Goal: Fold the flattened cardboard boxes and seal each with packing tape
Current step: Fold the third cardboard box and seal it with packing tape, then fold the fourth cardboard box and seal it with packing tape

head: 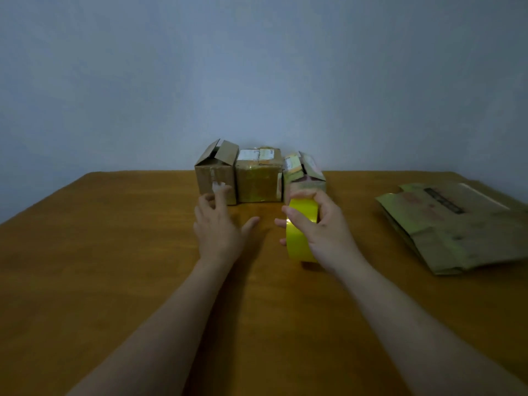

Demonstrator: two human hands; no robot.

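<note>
Three folded cardboard boxes stand in a row at the table's far edge: the left box (216,175) with raised top flaps, the middle box (258,180) with labels and shiny tape, the right box (304,174) with loose flaps. My right hand (320,227) grips a yellow roll of packing tape (301,232) just in front of the right box. Fingers spread, my left hand (218,224) hovers in front of the left box, and a small pale scrap shows at its fingertips. A stack of flattened cardboard boxes (454,224) lies at the right.
The brown wooden table (114,252) reaches a plain blue-grey wall (257,67) behind the boxes. Its left edge slants away at the far left. The flattened stack runs past the right edge of the view.
</note>
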